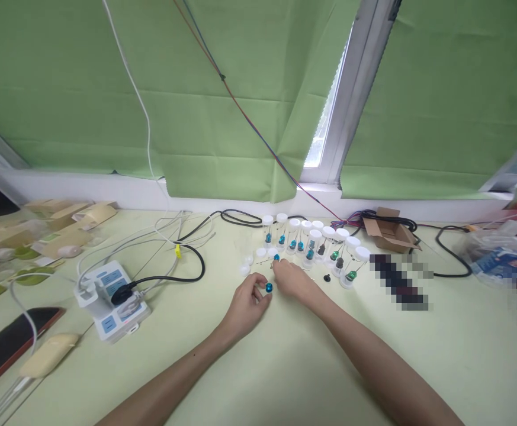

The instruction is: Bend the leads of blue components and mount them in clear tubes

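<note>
My left hand [246, 300] is curled low over the table, with a shiny blue bead-like piece [269, 287] at its thumb and fingertips. My right hand [288, 278] is closed just to the right, its fingertips pointing down and largely hidden from view. Another small blue piece [276, 258] shows just beyond those fingertips; whether they grip it is unclear. Behind the hands stands a group of clear vials with white caps [294, 223], holding blue, green and dark pieces on thin stems. A small black piece [327, 278] lies right of my right hand.
Loose white caps [245, 270] lie left of the vials. A white power strip [118, 302] with plugs and cables sits at left, near a dark phone-like slab [16, 343]. An open cardboard box [389, 231] and a plastic bag [504, 254] are at right.
</note>
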`<action>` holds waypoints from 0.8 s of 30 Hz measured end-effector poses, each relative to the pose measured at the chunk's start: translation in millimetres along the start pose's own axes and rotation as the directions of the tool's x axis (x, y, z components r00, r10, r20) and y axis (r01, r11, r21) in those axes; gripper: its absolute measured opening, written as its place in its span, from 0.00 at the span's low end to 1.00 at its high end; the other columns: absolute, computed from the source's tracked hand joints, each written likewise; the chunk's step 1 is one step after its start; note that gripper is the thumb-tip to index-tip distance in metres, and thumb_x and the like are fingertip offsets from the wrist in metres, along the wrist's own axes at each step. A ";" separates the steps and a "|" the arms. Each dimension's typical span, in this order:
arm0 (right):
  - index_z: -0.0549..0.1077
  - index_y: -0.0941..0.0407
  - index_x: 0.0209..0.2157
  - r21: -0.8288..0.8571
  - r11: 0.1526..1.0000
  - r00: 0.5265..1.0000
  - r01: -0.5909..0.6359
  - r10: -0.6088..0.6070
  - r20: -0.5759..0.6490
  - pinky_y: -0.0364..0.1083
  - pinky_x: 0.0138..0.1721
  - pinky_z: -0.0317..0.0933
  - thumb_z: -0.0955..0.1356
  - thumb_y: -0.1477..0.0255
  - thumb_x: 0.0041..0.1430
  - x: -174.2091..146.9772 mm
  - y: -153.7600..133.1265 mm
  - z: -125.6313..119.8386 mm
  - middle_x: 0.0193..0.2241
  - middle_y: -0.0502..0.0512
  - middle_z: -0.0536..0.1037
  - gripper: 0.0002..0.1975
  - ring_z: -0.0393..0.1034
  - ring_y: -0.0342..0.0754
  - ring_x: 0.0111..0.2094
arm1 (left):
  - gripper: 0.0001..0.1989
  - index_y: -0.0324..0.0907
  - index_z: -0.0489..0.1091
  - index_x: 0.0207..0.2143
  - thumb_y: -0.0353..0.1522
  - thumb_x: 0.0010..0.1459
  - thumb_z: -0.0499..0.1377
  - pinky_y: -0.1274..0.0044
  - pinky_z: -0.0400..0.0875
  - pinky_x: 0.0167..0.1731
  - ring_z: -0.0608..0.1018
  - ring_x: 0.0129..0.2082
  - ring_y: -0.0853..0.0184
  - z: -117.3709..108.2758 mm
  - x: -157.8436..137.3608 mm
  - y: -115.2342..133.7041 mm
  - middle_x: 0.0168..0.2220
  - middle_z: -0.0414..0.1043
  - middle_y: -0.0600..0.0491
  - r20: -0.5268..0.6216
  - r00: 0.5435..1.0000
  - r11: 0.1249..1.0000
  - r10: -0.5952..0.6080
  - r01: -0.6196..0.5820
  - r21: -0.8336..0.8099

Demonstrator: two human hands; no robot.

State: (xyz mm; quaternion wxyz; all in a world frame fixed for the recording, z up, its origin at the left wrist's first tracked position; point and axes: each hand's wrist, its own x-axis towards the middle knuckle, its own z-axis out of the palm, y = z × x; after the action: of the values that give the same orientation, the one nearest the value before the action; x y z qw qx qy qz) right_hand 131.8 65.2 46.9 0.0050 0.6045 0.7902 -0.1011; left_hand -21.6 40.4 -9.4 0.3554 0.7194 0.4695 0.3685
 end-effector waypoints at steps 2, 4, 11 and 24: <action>0.68 0.64 0.46 -0.015 1.000 1.000 -0.017 0.017 0.003 0.45 0.36 0.62 0.61 0.85 0.57 -2.7 -4.4 -1.7 0.42 0.67 0.73 0.15 0.73 0.55 0.42 | 0.08 0.44 0.64 0.38 0.31 0.53 0.57 0.80 0.63 0.24 0.69 0.24 0.73 0.0 0.1 0.1 0.37 0.68 0.55 0.006 1.000 1.000 0.002 -0.002 -0.001; 0.69 0.65 0.46 -0.029 0.999 0.999 -0.031 0.031 0.008 0.45 0.37 0.63 0.61 0.86 0.56 -4.2 -7.0 -3.3 0.42 0.68 0.73 0.16 0.73 0.55 0.43 | 0.08 0.44 0.64 0.38 0.31 0.54 0.57 0.80 0.63 0.24 0.69 0.24 0.73 0.1 0.2 0.2 0.37 0.68 0.55 0.008 1.000 1.000 0.004 -0.004 -0.003; 0.70 0.66 0.45 -0.065 0.996 0.998 -0.060 0.060 -0.011 0.46 0.39 0.66 0.60 0.88 0.56 -0.9 -6.7 2.1 0.43 0.69 0.72 0.16 0.74 0.55 0.43 | 0.08 0.44 0.65 0.38 0.32 0.54 0.57 0.80 0.63 0.24 0.69 0.24 0.72 1.3 0.0 -1.9 0.36 0.69 0.55 -0.001 1.000 1.000 0.017 -0.017 -0.009; 0.66 0.66 0.47 -0.070 0.986 0.985 -0.151 0.144 -0.100 0.45 0.38 0.68 0.64 0.86 0.55 7.9 -7.7 14.2 0.43 0.71 0.71 0.17 0.74 0.55 0.42 | 0.07 0.44 0.65 0.37 0.33 0.55 0.57 0.80 0.62 0.23 0.68 0.24 0.72 1.4 0.6 -2.5 0.35 0.69 0.54 -0.001 1.000 1.000 0.015 -0.015 -0.024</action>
State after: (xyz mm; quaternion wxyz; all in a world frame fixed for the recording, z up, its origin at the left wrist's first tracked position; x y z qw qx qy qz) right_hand 120.7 68.5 33.2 -0.0014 0.6648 0.7459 -0.0411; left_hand -21.3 41.6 -12.1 0.3611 0.7183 0.4598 0.3771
